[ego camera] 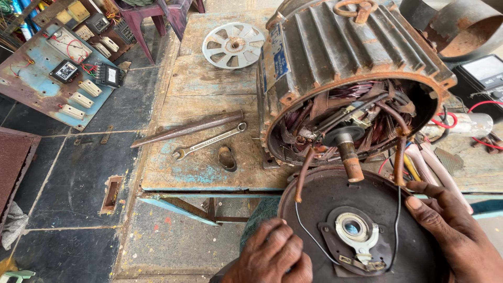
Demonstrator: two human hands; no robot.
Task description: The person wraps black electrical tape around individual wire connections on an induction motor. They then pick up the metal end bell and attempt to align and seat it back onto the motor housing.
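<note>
Two hands at lower edge, both gripping round dark end cover [361,230]: left hand [272,257] curled over near-left rim, right hand [450,230] clamped on right rim, fingers [427,196] lying across the face. Cover held just below open mouth of ribbed motor body [335,57], inner face with bearing seat [353,228] turned up. Rusty shaft [348,157] projecting from windings, long axis running from motor down toward hands, tip over cover's upper rim. Right hand nearer the shaft. Motor resting on worn wooden bench [204,94]; spanner [209,141], iron bar [188,128] and fan disc [233,44] lying apart, left of motor
</note>
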